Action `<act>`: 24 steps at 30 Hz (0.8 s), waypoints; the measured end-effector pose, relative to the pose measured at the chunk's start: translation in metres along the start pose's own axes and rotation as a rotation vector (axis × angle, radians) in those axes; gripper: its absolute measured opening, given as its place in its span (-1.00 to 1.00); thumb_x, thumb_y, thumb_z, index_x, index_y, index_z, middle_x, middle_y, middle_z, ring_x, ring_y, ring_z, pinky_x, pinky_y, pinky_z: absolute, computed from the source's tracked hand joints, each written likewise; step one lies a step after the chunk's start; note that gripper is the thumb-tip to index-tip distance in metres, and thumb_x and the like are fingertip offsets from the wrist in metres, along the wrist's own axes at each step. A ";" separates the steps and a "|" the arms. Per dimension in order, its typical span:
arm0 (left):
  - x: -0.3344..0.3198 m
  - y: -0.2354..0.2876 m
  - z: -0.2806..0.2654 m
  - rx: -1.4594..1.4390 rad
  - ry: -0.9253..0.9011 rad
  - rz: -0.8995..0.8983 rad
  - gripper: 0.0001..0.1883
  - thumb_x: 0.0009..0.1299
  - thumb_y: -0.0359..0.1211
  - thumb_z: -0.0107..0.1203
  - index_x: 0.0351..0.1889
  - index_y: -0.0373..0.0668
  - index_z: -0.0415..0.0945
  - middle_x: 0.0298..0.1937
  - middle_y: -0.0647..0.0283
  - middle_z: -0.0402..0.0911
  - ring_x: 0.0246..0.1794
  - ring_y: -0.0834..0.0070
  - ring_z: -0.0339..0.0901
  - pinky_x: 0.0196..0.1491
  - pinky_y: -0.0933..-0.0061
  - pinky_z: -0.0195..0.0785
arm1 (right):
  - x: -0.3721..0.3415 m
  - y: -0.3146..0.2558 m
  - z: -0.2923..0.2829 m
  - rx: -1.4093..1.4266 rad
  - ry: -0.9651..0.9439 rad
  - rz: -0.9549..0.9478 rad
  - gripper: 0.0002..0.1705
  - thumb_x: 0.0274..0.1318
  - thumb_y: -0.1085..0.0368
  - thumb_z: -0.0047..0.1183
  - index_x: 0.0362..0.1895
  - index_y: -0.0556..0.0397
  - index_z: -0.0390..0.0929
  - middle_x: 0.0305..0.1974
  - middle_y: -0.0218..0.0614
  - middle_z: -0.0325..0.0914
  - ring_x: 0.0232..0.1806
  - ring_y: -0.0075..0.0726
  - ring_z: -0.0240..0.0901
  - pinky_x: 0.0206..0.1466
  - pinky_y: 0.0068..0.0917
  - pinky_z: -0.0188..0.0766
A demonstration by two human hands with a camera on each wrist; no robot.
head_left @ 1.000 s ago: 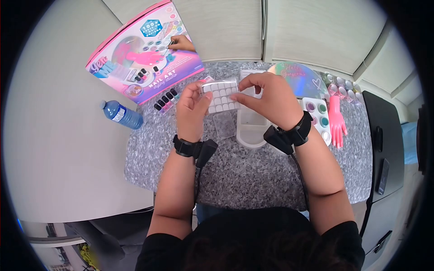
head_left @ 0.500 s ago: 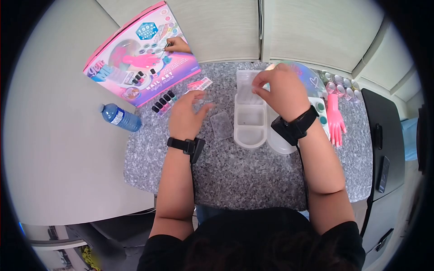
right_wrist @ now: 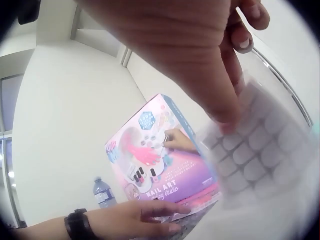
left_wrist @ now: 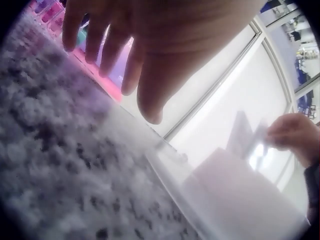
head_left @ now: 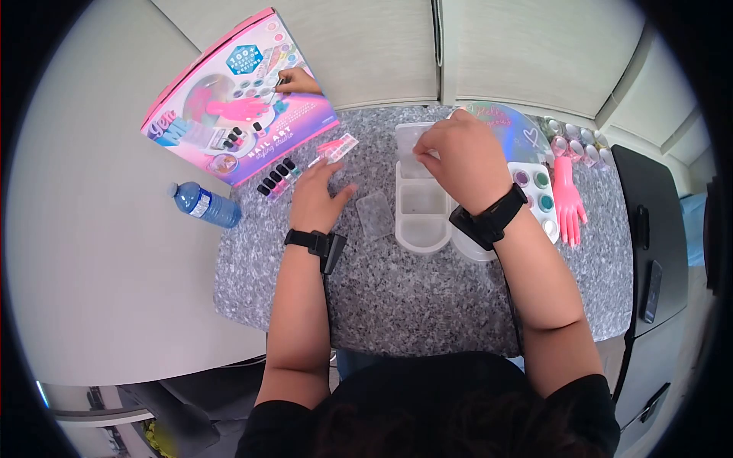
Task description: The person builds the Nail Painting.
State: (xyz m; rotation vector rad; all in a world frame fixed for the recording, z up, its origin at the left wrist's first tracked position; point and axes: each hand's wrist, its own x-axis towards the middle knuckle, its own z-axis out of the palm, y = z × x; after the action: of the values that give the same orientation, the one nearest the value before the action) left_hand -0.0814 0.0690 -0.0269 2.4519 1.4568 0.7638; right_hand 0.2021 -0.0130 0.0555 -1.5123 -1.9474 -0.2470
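Note:
My right hand [head_left: 462, 164] pinches a clear packet of white rounded tabs [right_wrist: 260, 150] between thumb and fingers. In the right wrist view the packet hangs tilted below the thumb. From the head it is mostly hidden, over the back compartment of the white divided tray [head_left: 400, 229]. My left hand [head_left: 311, 200] holds nothing, its fingers spread low over the granite-patterned tabletop [head_left: 412, 305]. Its fingertips reach close to a pink strip packet [head_left: 347, 145]. Between that hand and the tray lies a clear flat rectangular case [head_left: 374, 214].
Several small polish bottles [head_left: 279, 179] stand by the nail art box [head_left: 237, 99], with a water bottle [head_left: 205, 204] at left. On the right are a paint-pot tray [head_left: 551, 195], a pink model hand [head_left: 567, 202], silver-topped jars [head_left: 576, 145] and a round iridescent panel [head_left: 515, 126].
My left hand has let go of the packet and moved left and down. My right hand has carried the packet from between both hands to the tray's back compartment.

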 end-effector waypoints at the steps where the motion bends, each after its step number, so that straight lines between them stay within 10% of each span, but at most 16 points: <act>1: 0.000 0.005 -0.005 -0.009 -0.021 0.052 -0.40 0.30 -0.14 0.58 0.29 -0.10 0.72 0.44 -0.10 0.65 0.48 -0.05 0.54 0.52 0.03 0.41 | 0.000 -0.001 -0.001 -0.001 0.000 0.002 -0.97 0.06 0.32 0.42 -0.41 -0.06 0.83 -0.36 -0.32 0.78 -0.10 -0.07 0.64 -0.02 -0.13 0.64; 10: -0.021 0.050 -0.031 -0.137 -0.353 0.112 -0.21 0.08 -0.18 0.70 0.33 -0.10 0.67 0.34 0.11 0.68 0.41 0.06 0.60 0.47 0.08 0.44 | -0.005 0.000 0.010 0.023 -0.130 0.198 -0.93 0.11 0.31 0.36 -0.42 -0.06 0.82 -0.35 -0.27 0.78 -0.05 -0.04 0.66 0.03 -0.13 0.65; 19: -0.022 0.051 -0.022 -0.220 -0.210 0.066 -0.19 0.16 -0.20 0.66 0.42 -0.06 0.61 0.12 0.10 0.69 0.16 0.14 0.66 0.26 0.13 0.55 | -0.007 -0.028 -0.005 0.133 -0.028 0.017 -0.82 0.19 0.23 0.40 -0.14 -0.04 0.84 -0.22 -0.31 0.79 0.06 -0.03 0.66 0.08 -0.07 0.66; 24: -0.014 0.044 -0.038 -0.219 -0.105 -0.009 -0.40 0.41 -0.32 0.47 0.43 -0.10 0.61 -0.15 0.17 0.65 -0.11 0.25 0.69 0.01 0.23 0.56 | -0.012 -0.033 -0.009 0.333 -0.305 0.071 -0.64 0.24 0.08 0.44 0.03 -0.03 0.79 -0.15 -0.24 0.83 0.03 0.05 0.73 0.10 -0.06 0.66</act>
State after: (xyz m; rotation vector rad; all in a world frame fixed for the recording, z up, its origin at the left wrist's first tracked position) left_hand -0.0730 0.0308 0.0187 2.2832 1.2729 0.7382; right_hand 0.1768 -0.0381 0.0630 -1.4538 -2.0351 0.3436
